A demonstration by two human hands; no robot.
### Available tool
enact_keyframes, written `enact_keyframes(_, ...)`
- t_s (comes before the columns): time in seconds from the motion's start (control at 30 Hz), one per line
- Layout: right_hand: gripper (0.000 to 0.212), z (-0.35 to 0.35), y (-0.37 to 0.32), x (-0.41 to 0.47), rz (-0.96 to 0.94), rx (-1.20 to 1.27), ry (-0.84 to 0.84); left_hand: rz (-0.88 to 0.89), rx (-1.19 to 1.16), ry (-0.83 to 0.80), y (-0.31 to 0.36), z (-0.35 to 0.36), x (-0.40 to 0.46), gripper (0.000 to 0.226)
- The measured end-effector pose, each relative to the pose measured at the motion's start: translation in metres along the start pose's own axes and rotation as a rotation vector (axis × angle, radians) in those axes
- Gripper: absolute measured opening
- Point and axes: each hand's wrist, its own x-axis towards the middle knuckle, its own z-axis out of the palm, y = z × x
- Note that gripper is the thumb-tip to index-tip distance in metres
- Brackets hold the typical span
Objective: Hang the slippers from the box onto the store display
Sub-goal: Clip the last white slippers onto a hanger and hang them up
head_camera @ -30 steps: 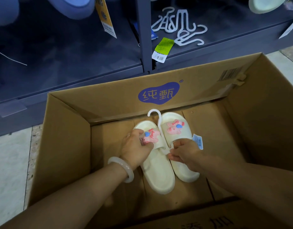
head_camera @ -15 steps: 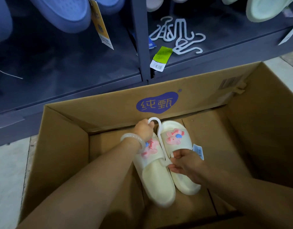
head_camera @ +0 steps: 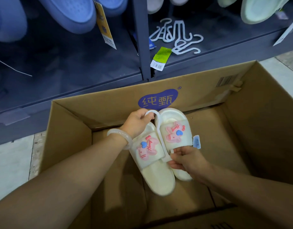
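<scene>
— Two hands on one pair, see? Her left hand (head_camera: 137, 120) has its fingers (head_camera: 146, 119) curled round the hook at the top of the white plastic hanger (head_camera: 160, 138), thumb and forefinger closed over the loop.

— And the other?

— Her right hand (head_camera: 187, 160) pinches the lower end of that hanger, fingertips drawn tight together just under the strap of the right-hand slipper. Neither hand is slack.

— Where are the slippers (head_camera: 156, 172) themselves?

— Over the open cardboard box (head_camera: 68, 129), toes pointing at its far wall. I cannot tell whether the heels touch the bottom. They are clipped side by side on the hanger's stem.

— What are they made of?

— Soft-looking cream foam, thick rounded soles, smooth and a little glossy. Each wide strap carries a raised pink cartoon figure with a blue heart. A small pale-blue tag (head_camera: 196, 141) sticks out beside the right one.

— She wears something on the wrist?

— A pale, milky bangle (head_camera: 124, 138), smooth and round, on the left.

— And behind the box?

— The dark grey display shelf (head_camera: 93, 75). A tangle of spare white hangers (head_camera: 177, 36) lies on it, next to a green label (head_camera: 161, 57) with a barcode. Blue slippers (head_camera: 71, 12) hang above at the left with a yellow tag (head_camera: 105, 28), pale green ones (head_camera: 261, 9) at the right.
</scene>
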Motion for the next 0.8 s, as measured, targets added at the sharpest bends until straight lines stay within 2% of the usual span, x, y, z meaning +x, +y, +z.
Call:
enact_keyframes(0.1, 0.002, 0.0, -0.009, -0.006, 0.057, -0.104, -0.048, 0.075, 0.033, -0.004, 0.008, -0.008, -0.009, 0.024)
enact_keyframes(0.13, 0.008, -0.002, -0.017, -0.008, 0.115, -0.274, -0.109, 0.108, 0.081, -0.001, 0.012, -0.01, -0.012, 0.025)
enact_keyframes(0.2, 0.028, -0.01, -0.044, -0.018, 0.269, -0.796, -0.303, 0.177, 0.172, -0.001, 0.022, -0.015, -0.017, 0.025)
enact_keyframes(0.23, 0.033, -0.012, -0.06, -0.024, 0.276, -0.977, -0.368, 0.212, 0.198, 0.0, 0.027, -0.017, -0.02, 0.025)
enact_keyframes(0.27, 0.032, -0.014, -0.077, -0.027, 0.192, -1.063, -0.372, 0.25, 0.217, 0.008, 0.032, -0.019, -0.022, 0.025)
enact_keyframes(0.37, 0.028, -0.017, -0.122, -0.03, -0.406, -0.937, -0.048, 0.346, 0.285, 0.022, 0.045, -0.027, -0.029, 0.026)
enact_keyframes(0.4, 0.033, -0.016, -0.134, -0.028, -0.575, -0.936, 0.029, 0.37, 0.312, 0.019, 0.047, -0.029, -0.031, 0.026)
enact_keyframes(0.43, 0.045, -0.014, -0.14, -0.025, -0.66, -1.02, 0.044, 0.393, 0.337, 0.018, 0.049, -0.032, -0.033, 0.026)
enact_keyframes(0.5, 0.072, -0.007, -0.14, -0.016, -0.663, -1.234, -0.022, 0.445, 0.355, 0.05, 0.051, -0.037, -0.036, 0.026)
enact_keyframes(0.53, 0.076, -0.002, -0.134, -0.012, -0.65, -1.326, -0.045, 0.473, 0.353, 0.083, 0.051, -0.04, -0.038, 0.026)
enact_keyframes(0.63, 0.066, 0.006, -0.119, -0.006, -0.744, -1.375, -0.075, 0.48, 0.357, 0.165, 0.049, -0.053, -0.042, 0.028)
enact_keyframes(0.73, 0.062, 0.008, -0.122, -0.014, -0.668, -1.271, -0.203, 0.418, 0.317, 0.149, 0.043, -0.058, -0.045, 0.026)
enact_keyframes(0.8, 0.062, 0.01, -0.124, -0.018, -0.674, -1.29, -0.208, 0.373, 0.281, 0.134, 0.042, -0.061, -0.045, 0.022)
